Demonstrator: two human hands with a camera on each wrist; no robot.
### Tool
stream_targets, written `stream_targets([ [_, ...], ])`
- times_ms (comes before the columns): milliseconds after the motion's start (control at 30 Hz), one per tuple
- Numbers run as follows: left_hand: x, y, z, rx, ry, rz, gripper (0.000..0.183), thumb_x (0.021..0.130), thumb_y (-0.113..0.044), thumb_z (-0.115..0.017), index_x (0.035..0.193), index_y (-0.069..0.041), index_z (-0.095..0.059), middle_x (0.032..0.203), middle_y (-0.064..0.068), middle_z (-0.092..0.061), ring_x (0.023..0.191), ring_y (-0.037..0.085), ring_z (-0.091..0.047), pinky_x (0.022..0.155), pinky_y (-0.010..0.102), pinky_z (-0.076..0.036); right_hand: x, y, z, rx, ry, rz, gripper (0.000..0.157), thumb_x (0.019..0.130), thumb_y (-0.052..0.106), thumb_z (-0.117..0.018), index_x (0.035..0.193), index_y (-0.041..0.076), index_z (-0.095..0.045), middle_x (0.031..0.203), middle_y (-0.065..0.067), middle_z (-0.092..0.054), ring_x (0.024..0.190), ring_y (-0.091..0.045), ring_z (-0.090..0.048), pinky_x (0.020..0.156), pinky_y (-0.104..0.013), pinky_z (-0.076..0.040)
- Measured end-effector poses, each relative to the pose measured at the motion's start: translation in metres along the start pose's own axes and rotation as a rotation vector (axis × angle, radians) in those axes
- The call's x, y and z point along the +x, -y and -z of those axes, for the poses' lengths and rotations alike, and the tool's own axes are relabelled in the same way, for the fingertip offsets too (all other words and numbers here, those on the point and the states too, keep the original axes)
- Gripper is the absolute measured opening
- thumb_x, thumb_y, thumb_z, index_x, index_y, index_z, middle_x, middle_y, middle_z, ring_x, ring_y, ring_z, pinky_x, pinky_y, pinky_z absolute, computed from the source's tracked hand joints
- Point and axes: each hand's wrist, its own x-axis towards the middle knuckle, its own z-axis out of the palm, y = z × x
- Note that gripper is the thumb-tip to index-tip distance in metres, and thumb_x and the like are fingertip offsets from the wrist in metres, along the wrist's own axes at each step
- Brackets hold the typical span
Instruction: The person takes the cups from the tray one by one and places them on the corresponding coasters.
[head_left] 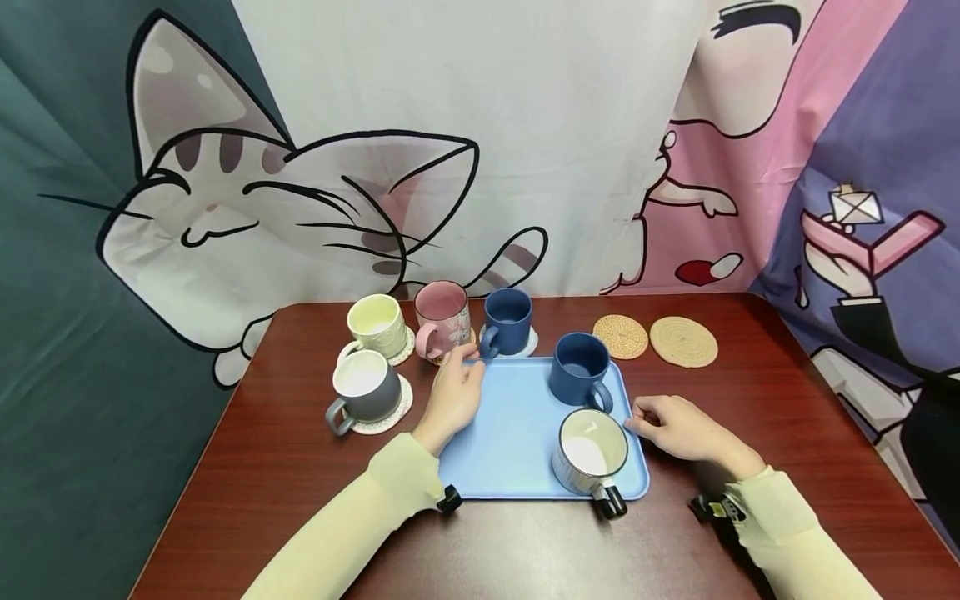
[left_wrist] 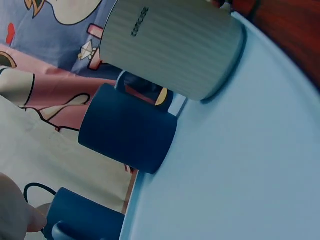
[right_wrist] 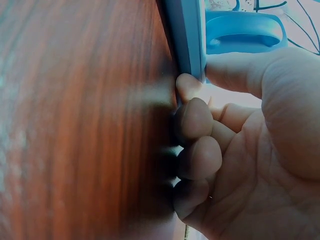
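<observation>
On a light blue tray (head_left: 510, 442) stand a dark blue mug (head_left: 573, 379) and a cream ribbed mug (head_left: 581, 479) with a black-tipped handle. My right hand (head_left: 678, 429) pinches the tray's right edge, the thumb (right_wrist: 235, 75) on the rim and fingers curled at its outer side. My left hand (head_left: 453, 392) is over the tray's far left corner. Its fingertips are close to the handle of another dark blue mug (head_left: 513, 315), which sits on a white coaster (head_left: 531, 343) behind the tray. I cannot tell whether they touch it.
A pink mug (head_left: 450, 308), a pale yellow-green mug (head_left: 382, 327) and a grey mug (head_left: 371, 398) stand on coasters left of the tray. Two round woven coasters (head_left: 684, 342) lie at the back right. A printed curtain (head_left: 450, 75) hangs behind the wooden table (head_left: 247, 467).
</observation>
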Motion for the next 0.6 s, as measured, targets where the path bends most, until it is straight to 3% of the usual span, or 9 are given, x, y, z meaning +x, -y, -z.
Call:
stream_targets([
  [100,-0.009,0.002,0.004,0.011,0.005,-0.034,0.038,0.105,-0.016,-0.053,0.14,-0.001,-0.055,0.134,0.014,-0.062,0.116,0.03,-0.067,0.101,0.048,-0.05,0.0,0.0,0.0,0.001,0.007,-0.003,0.033,0.097,0.019,-0.071,0.07,0.023,-0.051,0.062,0.015,-0.037,0.058,0.001,-0.039,0.058,-0.02,-0.032],
  [333,-0.027,0.014,0.01,0.143,0.009,-0.139,0.033,0.103,-0.016,-0.056,0.133,-0.001,-0.059,0.123,0.012,-0.065,0.11,0.026,-0.069,0.094,0.043,-0.056,0.001,0.001,0.001,0.0,0.008,-0.006,0.033,0.097,0.02,-0.071,0.07,0.023,-0.051,0.062,0.016,-0.038,0.058,0.001,-0.039,0.058,-0.02,-0.032],
  [600,-0.046,0.024,0.026,0.332,-0.03,-0.227,0.033,0.101,-0.019,-0.063,0.13,-0.004,-0.061,0.114,0.011,-0.064,0.105,0.024,-0.065,0.092,0.043,-0.052,0.0,0.002,0.002,0.009,0.008,-0.004,0.033,0.098,0.02,-0.071,0.071,0.023,-0.051,0.062,0.015,-0.038,0.059,0.001,-0.038,0.058,-0.02,-0.031],
])
